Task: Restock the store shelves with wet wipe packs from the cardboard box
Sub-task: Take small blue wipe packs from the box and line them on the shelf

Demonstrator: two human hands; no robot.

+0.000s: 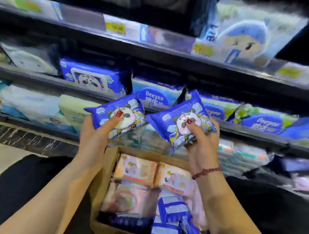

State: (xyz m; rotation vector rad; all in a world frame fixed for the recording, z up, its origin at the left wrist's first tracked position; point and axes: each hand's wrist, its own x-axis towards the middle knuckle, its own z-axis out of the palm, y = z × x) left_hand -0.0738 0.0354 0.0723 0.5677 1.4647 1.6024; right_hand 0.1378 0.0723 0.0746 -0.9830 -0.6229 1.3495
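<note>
My left hand (94, 138) grips a blue panda wet wipe pack (130, 107), thumb pressed on its front. My right hand (203, 142) grips a second blue panda pack (170, 123) from below, thumb on the panda picture. Both packs are held above the open cardboard box (103, 178), in front of the middle shelf. Inside the box lie pink wipe packs (135, 171) and more blue packs (173, 210). A matching blue panda pack (93, 75) stands on the shelf behind, up and left of my hands.
Dark shelves run diagonally, their edge rail (163, 47) carrying yellow price tags (115, 28). Blue and green Deeyeo packs (155, 96) fill the shelf behind my hands. Large pale packs (250, 33) sit on the upper shelf. Tiled floor (5, 156) lies to the left.
</note>
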